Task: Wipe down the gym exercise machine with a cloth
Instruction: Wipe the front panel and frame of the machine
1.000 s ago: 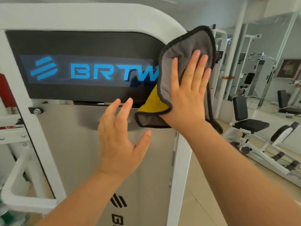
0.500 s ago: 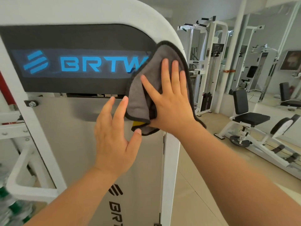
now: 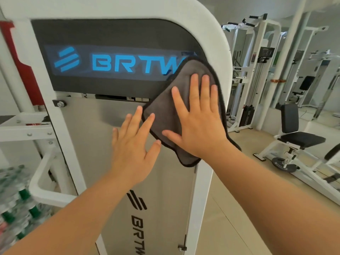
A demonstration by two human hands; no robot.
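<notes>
1. Head view, right hand (image 3: 198, 122): fingers (image 3: 195, 83) straight and spread wide, thumb out to the left; palm flat on the cloth (image 3: 165, 107), pressing it to the machine (image 3: 128, 8); nothing curled, no pinch.
2. Right arm: enters from the lower right of the frame and runs up and left; wrist about straight, back of the hand to the camera, fingertips pointing up.
3. Left hand (image 3: 132, 150): fingers (image 3: 137, 118) straight, slightly fanned, thumb out to the right; holds nothing; index tip overlaps the cloth's lower-left hem; palm faces the grey panel (image 3: 88, 135), contact with it can't be confirmed.
4. Left arm: comes up from the lower left; hand sits just left of and below the right hand, the two thumbs near each other but apart.
5. Cloth: grey with black edging, centre of the frame; spread across the right end of the dark logo panel (image 3: 110, 34), covering the end of the blue BRTW lettering; lower corner hangs over the grey panel beside the white right upright.
6. Surroundings: black-seated bench (image 3: 301, 138) at the right; white cable station (image 3: 257, 70) at the upper right; blurred green-capped bottles (image 3: 18, 208) at the lower left; red part (image 3: 18, 61) at the upper left.
</notes>
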